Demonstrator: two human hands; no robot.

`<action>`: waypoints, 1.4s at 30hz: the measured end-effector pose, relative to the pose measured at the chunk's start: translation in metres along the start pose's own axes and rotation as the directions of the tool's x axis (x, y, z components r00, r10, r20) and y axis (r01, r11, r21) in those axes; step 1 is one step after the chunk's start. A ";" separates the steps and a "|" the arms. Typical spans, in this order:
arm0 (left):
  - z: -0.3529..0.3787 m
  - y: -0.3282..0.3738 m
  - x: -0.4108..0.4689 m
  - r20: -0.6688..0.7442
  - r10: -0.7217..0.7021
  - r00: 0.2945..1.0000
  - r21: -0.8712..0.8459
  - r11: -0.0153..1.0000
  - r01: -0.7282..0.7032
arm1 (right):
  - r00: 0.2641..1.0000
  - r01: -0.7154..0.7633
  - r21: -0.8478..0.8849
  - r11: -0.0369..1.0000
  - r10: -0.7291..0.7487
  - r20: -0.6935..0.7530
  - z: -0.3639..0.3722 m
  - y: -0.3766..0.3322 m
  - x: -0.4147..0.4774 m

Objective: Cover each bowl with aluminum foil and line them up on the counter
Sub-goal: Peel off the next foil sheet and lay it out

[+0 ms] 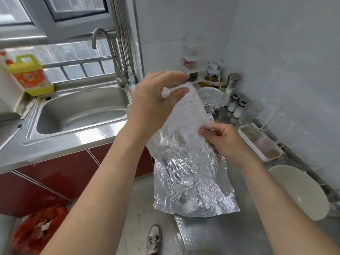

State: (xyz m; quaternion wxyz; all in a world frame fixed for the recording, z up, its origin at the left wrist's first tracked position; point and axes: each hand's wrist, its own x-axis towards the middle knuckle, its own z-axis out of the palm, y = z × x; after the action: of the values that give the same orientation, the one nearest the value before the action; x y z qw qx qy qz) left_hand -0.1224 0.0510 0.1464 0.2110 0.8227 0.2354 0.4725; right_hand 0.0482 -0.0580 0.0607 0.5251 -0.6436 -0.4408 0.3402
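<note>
While my left hand pinches the foil sheet top, right hand grips its edge, left of the white bowl.

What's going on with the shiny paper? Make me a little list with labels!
left hand: pinches the top of the foil sheet
right hand: grips the sheet's right edge
foil sheet: crinkled, held up, hanging toward the counter
covered bowl: at the back, foil on top
white bowl: on the right, no foil yet
sink: on the left
</note>
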 end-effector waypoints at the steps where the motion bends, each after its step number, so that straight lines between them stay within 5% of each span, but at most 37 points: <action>1: 0.005 -0.001 -0.001 -0.016 0.046 0.999 0.048 0.998 -0.045 | 0.994 -0.054 0.079 0.995 0.061 -0.088 -0.001 0.009 -0.002; 6: 0.035 -0.013 -0.051 0.018 -0.014 1.000 0.071 0.997 0.013 | 0.782 -0.223 0.598 0.770 0.508 -0.362 -0.002 0.068 -0.007; 10: 0.055 -0.031 -0.117 -0.011 -0.388 0.921 -0.001 0.921 0.388 | 0.634 -0.265 0.826 0.498 0.735 -0.240 0.008 0.121 -0.015; 11: 0.060 -0.036 -0.133 0.013 -0.529 0.848 -0.071 0.846 0.529 | 0.618 -0.274 0.850 0.449 0.760 -0.202 0.011 0.129 -0.017; 13: 0.074 -0.049 -0.162 0.207 -0.802 0.560 -0.308 0.490 0.816 | 0.592 -0.283 0.892 0.353 0.796 -0.127 0.018 0.148 -0.019; 15: 0.088 -0.060 -0.187 0.439 -0.844 0.307 -0.382 0.133 0.914 | 0.585 -0.270 0.918 0.290 0.807 -0.082 0.026 0.164 -0.021; 20: 0.136 -0.079 -0.211 0.506 -0.854 0.118 -0.370 -0.092 0.924 | 0.521 -0.321 0.911 0.258 0.851 -0.058 0.043 0.188 -0.016; 24: 0.154 -0.096 -0.200 0.427 -0.898 0.107 -0.526 -0.150 0.837 | 0.545 -0.341 0.886 0.313 0.834 -0.085 0.050 0.185 -0.019; 29: 0.156 -0.120 -0.197 0.212 -0.962 0.174 -0.391 0.079 0.917 | 0.498 -0.392 0.856 0.337 0.860 -0.111 0.038 0.184 -0.026; 33: 0.148 -0.133 -0.204 0.185 -0.952 0.242 -0.316 0.175 0.932 | 0.495 -0.394 0.823 0.409 0.849 -0.185 0.021 0.175 -0.031; 39: 0.141 -0.146 -0.200 0.193 -0.946 0.262 -0.276 0.204 0.939 | 0.473 -0.386 0.803 0.454 0.845 -0.250 0.007 0.176 -0.033; 42: 0.133 -0.151 -0.185 0.235 -0.954 0.185 -0.408 0.076 0.910 | 0.478 -0.431 0.770 0.471 0.843 -0.248 0.002 0.179 -0.034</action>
State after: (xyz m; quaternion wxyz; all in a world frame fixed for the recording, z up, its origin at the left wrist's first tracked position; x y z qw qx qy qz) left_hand -0.1161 0.0464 -0.1264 0.6400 0.3801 0.5936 0.3060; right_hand 0.0706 -0.0996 -0.1158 0.6306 -0.6272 0.1832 0.4188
